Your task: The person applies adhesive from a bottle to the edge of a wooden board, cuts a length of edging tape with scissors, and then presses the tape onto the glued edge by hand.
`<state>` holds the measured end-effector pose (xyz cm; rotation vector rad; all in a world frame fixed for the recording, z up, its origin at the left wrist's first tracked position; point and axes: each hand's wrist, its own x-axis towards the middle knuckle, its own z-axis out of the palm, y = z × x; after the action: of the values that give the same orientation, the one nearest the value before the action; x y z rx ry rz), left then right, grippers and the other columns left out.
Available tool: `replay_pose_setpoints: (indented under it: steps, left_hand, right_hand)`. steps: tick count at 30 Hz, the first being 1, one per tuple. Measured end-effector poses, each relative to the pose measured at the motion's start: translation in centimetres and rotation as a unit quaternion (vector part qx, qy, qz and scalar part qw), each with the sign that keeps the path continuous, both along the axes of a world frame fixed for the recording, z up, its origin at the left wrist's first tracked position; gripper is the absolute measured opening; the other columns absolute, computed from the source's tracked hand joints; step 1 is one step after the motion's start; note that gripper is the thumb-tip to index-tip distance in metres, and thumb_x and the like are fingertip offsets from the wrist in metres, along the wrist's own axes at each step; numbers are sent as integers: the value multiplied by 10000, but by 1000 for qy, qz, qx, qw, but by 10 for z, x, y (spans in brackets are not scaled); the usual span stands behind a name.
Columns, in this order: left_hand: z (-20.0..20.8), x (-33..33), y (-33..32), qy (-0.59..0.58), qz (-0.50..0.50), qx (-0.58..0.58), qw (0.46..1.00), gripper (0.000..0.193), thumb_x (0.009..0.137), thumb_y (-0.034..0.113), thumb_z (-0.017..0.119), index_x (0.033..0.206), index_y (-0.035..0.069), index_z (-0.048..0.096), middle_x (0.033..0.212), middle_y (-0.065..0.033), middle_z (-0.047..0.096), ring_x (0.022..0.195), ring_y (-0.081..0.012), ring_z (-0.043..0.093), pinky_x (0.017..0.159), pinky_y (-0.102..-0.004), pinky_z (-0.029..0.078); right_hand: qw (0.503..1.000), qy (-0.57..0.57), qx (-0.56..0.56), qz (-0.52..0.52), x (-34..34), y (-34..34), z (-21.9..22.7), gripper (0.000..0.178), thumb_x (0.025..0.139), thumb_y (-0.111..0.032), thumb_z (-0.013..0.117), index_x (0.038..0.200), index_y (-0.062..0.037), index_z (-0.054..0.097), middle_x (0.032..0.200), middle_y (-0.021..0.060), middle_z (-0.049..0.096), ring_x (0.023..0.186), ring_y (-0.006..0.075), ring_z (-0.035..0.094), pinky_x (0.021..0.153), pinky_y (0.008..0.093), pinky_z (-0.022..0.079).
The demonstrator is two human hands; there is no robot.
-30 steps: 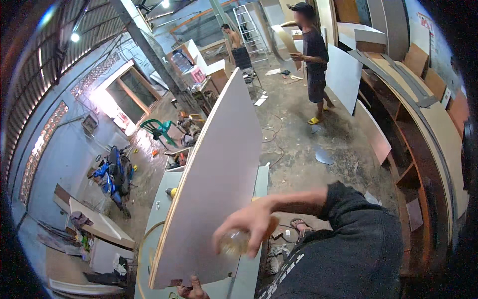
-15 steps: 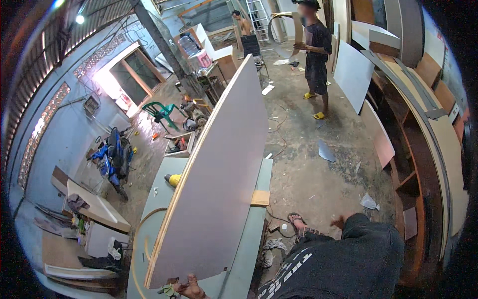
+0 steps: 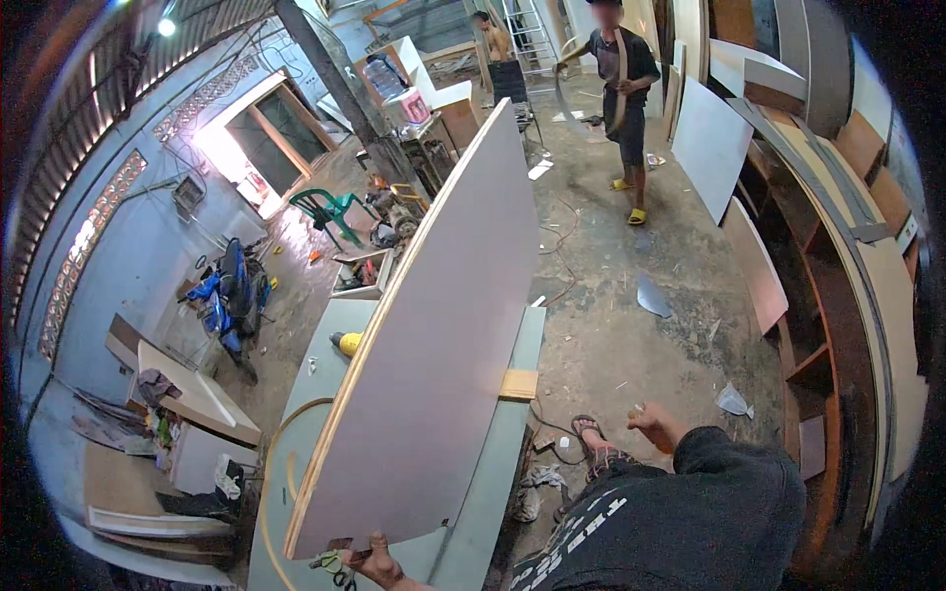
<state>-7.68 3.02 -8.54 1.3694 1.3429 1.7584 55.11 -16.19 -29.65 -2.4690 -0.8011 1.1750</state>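
Note:
A large panel (image 3: 424, 335) with a pale mauve face and a light wooden edge stands tilted on its long side across a pale green worktable (image 3: 503, 433). My left hand (image 3: 374, 565) grips the panel's near lower corner, thumb up against the face. Scissors (image 3: 343, 579) lie beside that hand, partly hidden by it. Out to the right, over the floor, my right hand (image 3: 658, 427) is closed, with something small and yellowish at the fingertips that I cannot make out. A small wooden block (image 3: 517, 385) sits against the panel's lower side. Behind the panel's edge shows a yellow tool (image 3: 347, 343).
A co-worker (image 3: 623, 89) stands ahead holding a long curved strip (image 3: 621, 84). Another person (image 3: 491, 39) is farther back. Boards and a brown shelf unit (image 3: 808, 315) line the right side. A green chair (image 3: 330, 215) and blue motorbike (image 3: 229, 295) stand left. A cable crosses the floor.
My right hand has lifted and come forward, its fingers now showing. My left hand stays at the panel's corner. The co-worker has turned and lowered the curved strip.

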Motion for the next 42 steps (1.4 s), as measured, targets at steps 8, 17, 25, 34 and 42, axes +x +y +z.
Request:
replay_pose_setpoints:
  steps: [8, 17, 25, 34, 42]
  left_hand:
    - [38, 32, -22, 122, 39, -26, 991, 653, 790, 119, 785, 1282, 54, 361, 1305, -115, 408, 1204, -238, 397, 1023, -411, 388]
    - [35, 29, -11, 98, -2, -13, 995, 644, 783, 131, 798, 1253, 9, 376, 1269, -122, 422, 1195, -241, 382, 1040, -429, 358]
    - [37, 32, -12, 117, 27, 51, 991, 569, 812, 186, 768, 1212, -14, 416, 1237, -114, 443, 1120, -235, 428, 973, -395, 398]
    - [27, 24, -14, 128, 23, 61, 990, 531, 841, 139, 733, 1248, 7, 419, 1245, -118, 467, 1133, -247, 443, 994, -416, 390]
    - [-8, -9, 6, 37, -22, 59, 997, 616, 796, 152, 766, 1275, 65, 388, 1210, -88, 458, 1034, -229, 469, 974, -390, 377]
  right_hand:
    - [998, -13, 36, 51, 1, 40, 2, 643, 597, -433, 837, 1063, -28, 656, 975, 199, 689, 867, 341, 661, 754, 428, 519]
    - [993, 109, 35, -41, -25, 10, 11, 602, 619, -271, 850, 1132, -36, 639, 1024, 164, 690, 920, 276, 650, 798, 412, 510]
    - [996, 5, 75, -39, -18, -40, -40, 454, 620, -218, 824, 1021, -64, 678, 910, 131, 700, 819, 266, 650, 723, 407, 503]
    - [998, 19, -5, -66, -26, -48, -15, 527, 616, -335, 816, 1040, -52, 682, 945, 165, 708, 825, 323, 678, 690, 415, 507]
    - [999, -18, -26, -4, -22, -9, -13, 618, 596, -393, 844, 1088, -63, 670, 1007, 185, 697, 938, 328, 666, 812, 407, 530]
